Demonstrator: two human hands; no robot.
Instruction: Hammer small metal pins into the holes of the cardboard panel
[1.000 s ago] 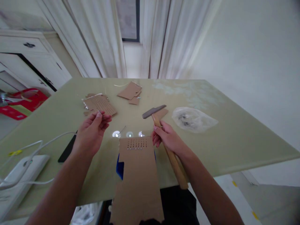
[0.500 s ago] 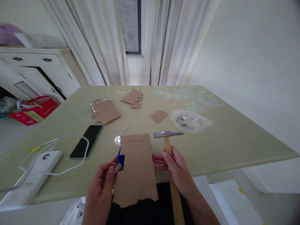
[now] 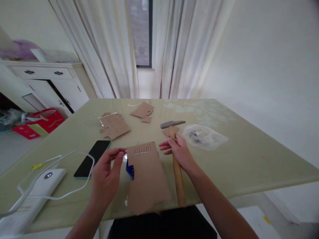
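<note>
The left hand (image 3: 106, 172) has its thumb and fingers drawn together at the far left corner of a long brown cardboard panel (image 3: 147, 177) punched with rows of small holes. It seems to be steadying that corner; whether it grips the edge or some small thing cannot be told. The panel lies toward the near side of the pale green table (image 3: 239, 162), its holed end far and its ragged end near the person, probably so that the holes are within easy reach. An angular blue plastic piece (image 3: 130, 170) shows at its left notch, perhaps propping it from beneath.

The right hand (image 3: 181, 152) is loosely curled round the wooden handle of a grey-headed hammer (image 3: 178, 182), several fingers stretched toward the panel. The high hold, close under the head, presumably keeps the tool manageable while leaving those fingers some freedom.

Half a second earlier, the left hand was nearer the person, beside the blue piece. The hammer's head has moved farther away and now partly covers a square brown cardboard scrap (image 3: 166, 131) that lay uncovered.
</note>
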